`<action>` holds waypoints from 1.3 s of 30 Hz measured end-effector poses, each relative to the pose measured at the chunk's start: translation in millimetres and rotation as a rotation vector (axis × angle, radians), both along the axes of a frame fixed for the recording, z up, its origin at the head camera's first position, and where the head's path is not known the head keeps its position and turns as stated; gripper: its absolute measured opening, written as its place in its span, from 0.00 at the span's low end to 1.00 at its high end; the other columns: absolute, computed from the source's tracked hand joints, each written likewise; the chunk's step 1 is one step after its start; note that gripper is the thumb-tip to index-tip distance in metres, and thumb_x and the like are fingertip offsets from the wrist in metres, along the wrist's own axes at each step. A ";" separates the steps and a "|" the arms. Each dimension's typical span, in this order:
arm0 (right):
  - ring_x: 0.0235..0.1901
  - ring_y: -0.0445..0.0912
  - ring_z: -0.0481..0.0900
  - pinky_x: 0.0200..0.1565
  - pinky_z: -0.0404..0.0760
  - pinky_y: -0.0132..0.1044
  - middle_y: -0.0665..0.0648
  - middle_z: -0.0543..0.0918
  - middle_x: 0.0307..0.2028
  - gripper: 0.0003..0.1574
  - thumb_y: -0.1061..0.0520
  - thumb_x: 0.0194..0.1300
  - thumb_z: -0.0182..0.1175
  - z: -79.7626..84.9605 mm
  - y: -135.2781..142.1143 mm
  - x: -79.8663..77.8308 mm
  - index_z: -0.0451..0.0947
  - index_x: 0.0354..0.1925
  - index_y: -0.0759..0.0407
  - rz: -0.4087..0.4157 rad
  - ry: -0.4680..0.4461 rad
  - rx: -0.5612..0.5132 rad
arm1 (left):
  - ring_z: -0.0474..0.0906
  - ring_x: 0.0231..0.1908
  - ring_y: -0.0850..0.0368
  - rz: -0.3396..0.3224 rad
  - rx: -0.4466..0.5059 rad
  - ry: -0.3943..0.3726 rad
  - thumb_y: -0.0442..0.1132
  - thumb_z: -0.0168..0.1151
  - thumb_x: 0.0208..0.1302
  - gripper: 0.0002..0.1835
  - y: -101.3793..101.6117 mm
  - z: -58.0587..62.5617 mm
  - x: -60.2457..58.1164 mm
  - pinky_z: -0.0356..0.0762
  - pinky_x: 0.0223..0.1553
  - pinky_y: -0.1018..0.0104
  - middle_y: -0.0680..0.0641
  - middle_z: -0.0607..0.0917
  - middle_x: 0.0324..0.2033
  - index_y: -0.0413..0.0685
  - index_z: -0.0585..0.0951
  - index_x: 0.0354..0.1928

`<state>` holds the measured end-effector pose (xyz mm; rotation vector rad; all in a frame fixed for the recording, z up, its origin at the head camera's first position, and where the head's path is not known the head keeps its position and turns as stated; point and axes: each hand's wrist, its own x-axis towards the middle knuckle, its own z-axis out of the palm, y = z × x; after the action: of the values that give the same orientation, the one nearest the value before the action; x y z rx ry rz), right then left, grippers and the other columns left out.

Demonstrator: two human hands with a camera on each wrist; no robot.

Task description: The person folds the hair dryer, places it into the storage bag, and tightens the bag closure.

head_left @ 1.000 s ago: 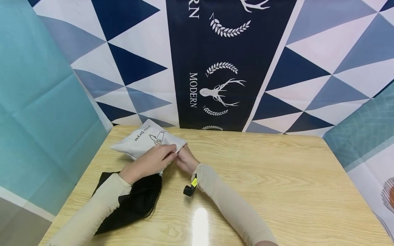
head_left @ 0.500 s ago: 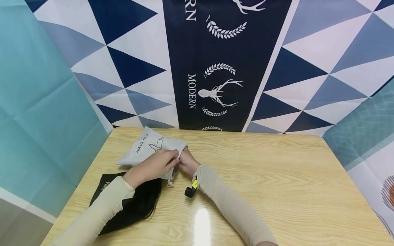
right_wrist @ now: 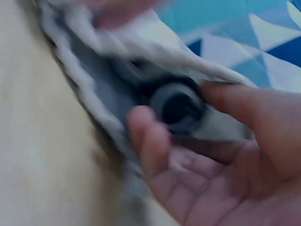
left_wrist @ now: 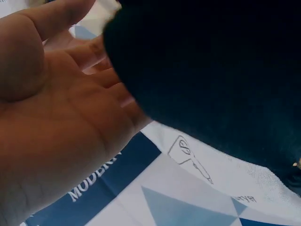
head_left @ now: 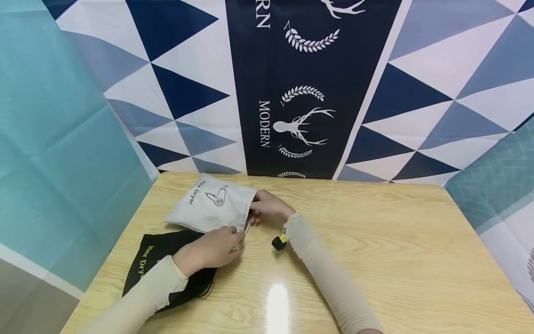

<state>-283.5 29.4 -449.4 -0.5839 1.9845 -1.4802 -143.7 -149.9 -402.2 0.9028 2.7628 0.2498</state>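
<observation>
A pale drawstring bag (head_left: 210, 202), printed "Hair Dryer" with a dryer drawing, lies toward the table's back left, mouth facing right. My left hand (head_left: 212, 250) pinches its near mouth corner by the cord; the fingertips are partly hidden. At the mouth is my right hand (head_left: 269, 206), its bent fingers reaching into the opening. The right wrist view shows a round, dark tube end (right_wrist: 176, 108) inside the bag, between my thumb and bent fingers; the rest of that object is hidden. I see no firm grip on it.
A black bag (head_left: 146, 253) with yellow "Hair Dryer" lettering lies under my left forearm, partly covered. The wooden table (head_left: 354, 241) extends to the right. A patterned cloth backdrop (head_left: 200, 88) rises behind its back edge.
My hands have moved apart at the bag's mouth: the left toward me along the rim, the right slightly to the right. The bag's print now shows fully and its mouth stands wider.
</observation>
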 end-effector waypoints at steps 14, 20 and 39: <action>0.22 0.46 0.78 0.26 0.79 0.35 0.62 0.82 0.27 0.30 0.69 0.63 0.52 -16.7 38.7 -17.6 0.71 0.64 0.62 -0.080 0.213 0.172 | 0.72 0.36 0.50 0.067 -0.135 0.327 0.37 0.75 0.55 0.19 8.9 -19.4 36.0 0.72 0.37 0.55 0.47 0.77 0.34 0.46 0.81 0.48; 0.17 0.42 0.69 0.23 0.68 0.32 0.56 0.76 0.19 0.18 0.68 0.65 0.53 -26.2 37.8 -17.9 0.79 0.51 0.60 -0.066 0.271 0.156 | 0.70 0.35 0.48 0.135 -0.194 0.346 0.31 0.77 0.46 0.21 16.3 -21.7 32.9 0.66 0.36 0.55 0.46 0.76 0.32 0.52 0.84 0.45; 0.11 0.39 0.65 0.15 0.65 0.30 0.56 0.79 0.20 0.17 0.60 0.75 0.53 -41.1 47.0 -21.0 0.77 0.31 0.70 -0.036 0.054 -0.049 | 0.75 0.23 0.50 0.138 -0.093 0.363 0.33 0.69 0.55 0.08 24.9 -35.0 30.5 0.67 0.31 0.56 0.48 0.80 0.20 0.51 0.80 0.24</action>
<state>-304.5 76.4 -490.5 -0.6175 2.0149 -1.5539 -113.2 -125.0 -437.1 0.8029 3.1435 -0.0257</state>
